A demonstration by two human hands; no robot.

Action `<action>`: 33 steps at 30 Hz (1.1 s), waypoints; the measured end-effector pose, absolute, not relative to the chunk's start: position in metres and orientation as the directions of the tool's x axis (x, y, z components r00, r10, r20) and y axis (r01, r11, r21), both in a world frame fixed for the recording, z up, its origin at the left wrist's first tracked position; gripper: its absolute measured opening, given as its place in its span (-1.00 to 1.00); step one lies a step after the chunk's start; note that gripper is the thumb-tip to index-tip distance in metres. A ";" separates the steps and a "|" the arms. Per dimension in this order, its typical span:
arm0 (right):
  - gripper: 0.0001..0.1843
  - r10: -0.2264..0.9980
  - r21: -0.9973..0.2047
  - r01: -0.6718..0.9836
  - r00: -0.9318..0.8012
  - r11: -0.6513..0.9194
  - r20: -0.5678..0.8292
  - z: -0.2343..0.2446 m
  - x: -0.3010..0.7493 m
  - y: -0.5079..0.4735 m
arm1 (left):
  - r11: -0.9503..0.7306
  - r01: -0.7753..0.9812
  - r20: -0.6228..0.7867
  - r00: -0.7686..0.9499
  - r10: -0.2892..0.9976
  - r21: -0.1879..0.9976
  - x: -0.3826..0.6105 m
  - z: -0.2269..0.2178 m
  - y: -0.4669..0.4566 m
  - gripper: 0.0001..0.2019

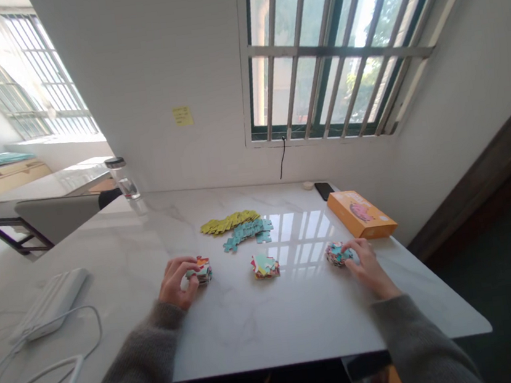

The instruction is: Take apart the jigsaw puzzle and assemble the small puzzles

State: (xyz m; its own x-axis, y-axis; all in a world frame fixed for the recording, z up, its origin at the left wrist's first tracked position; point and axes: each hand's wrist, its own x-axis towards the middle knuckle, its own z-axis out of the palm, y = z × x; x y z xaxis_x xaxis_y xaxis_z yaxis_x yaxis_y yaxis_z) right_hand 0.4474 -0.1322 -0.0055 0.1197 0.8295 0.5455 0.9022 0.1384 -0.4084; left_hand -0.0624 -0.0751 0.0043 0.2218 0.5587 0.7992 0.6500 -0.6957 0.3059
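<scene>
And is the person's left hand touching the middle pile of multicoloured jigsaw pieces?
Apart. The head view shows the left hand at another multicoloured stack of jigsaw pieces, with glossy white tabletop between that stack and the middle pile.

A white, grey-veined table (271, 323) carries puzzle pieces in a left stack (205, 272), a middle stack (265, 266) and a right stack (335, 255). Farther back lie overlapping yellow pieces (229, 222) and blue pieces (246, 233). A white power strip (52, 304) lies left; a bottle (127, 185) stands far left; a white disc (308, 185), a phone (324, 191) and an orange box (360, 213) lie far right.
</scene>
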 end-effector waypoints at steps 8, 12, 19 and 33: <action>-0.82 0.739 -0.297 0.864 -0.121 0.408 0.663 0.015 0.356 -0.139 | -0.832 0.380 0.776 0.340 0.531 0.403 0.023 0.019 -0.113 -0.83; -0.76 0.774 -0.350 0.755 -0.313 0.554 0.550 0.016 0.290 -0.132 | -0.777 0.414 0.669 0.403 0.624 0.475 0.068 0.011 -0.104 -0.72; -0.81 0.816 -0.458 0.699 -0.332 0.549 0.472 0.008 0.261 -0.104 | -0.713 0.450 0.546 0.459 0.701 0.538 0.076 -0.014 -0.072 -0.48; -0.83 0.830 -0.630 0.548 -0.272 0.550 0.488 0.007 0.268 -0.107 | -0.702 0.417 0.588 0.385 0.711 0.577 0.074 -0.007 -0.075 -0.67</action>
State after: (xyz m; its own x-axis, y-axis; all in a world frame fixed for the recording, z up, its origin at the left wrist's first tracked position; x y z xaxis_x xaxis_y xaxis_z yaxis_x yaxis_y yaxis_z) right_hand 0.2677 -0.1070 0.0070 -0.2720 0.8296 0.4876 0.5482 0.5501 -0.6300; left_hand 0.0736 -0.0750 -0.0066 0.3848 0.7114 0.5881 0.4174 -0.7024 0.5766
